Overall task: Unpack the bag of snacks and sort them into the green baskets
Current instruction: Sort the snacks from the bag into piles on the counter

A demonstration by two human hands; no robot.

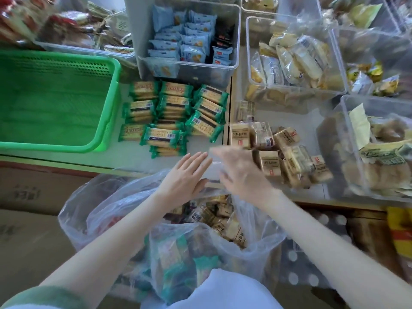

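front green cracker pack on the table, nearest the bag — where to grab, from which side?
Take the green cracker pack across its long edges at mid-length, coming from above. It lies flat, label up, on top of the pile with its near edge free toward the left hand. Crimped ends look too thin for a firm grip.

Two bare forearms, short-sleeved top

The left hand [186, 175] and right hand [239, 172] are bare, with no rings or watch; a soft green sleeve edge [44, 294] shows at the left arm (fabric blurred), above pale white clothing [225, 291].
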